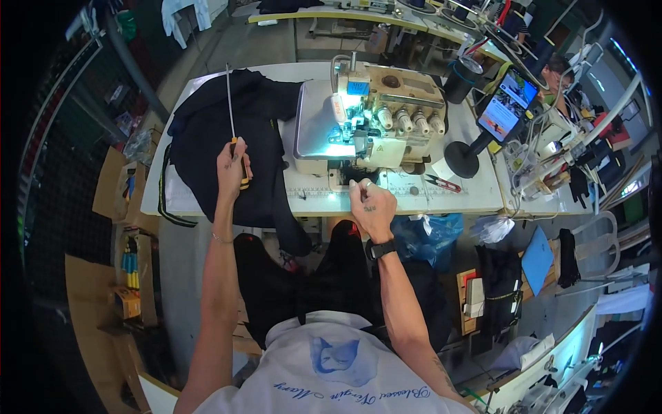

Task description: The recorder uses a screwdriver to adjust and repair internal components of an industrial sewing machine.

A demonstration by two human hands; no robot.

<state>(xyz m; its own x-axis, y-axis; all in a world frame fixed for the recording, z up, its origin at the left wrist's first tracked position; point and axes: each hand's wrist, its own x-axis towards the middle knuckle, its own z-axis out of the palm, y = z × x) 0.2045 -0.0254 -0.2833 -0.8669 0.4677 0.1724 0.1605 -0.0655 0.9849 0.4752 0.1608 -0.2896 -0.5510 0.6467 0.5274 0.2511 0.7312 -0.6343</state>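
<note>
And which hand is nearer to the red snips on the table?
Right. The right hand is left of the snips; the left hand, holding a screwdriver, is farther left, over dark fabric.

A blue-white glow washes out the middle of the sewing machine [400, 100], near the frame's centre, and glares off its metal plate [316, 131]. The phone screen [509, 107] shines at upper right. The left side is dim, the dark cloth [224, 162] losing detail. Straight edges bow toward the black, rounded rim.
</note>
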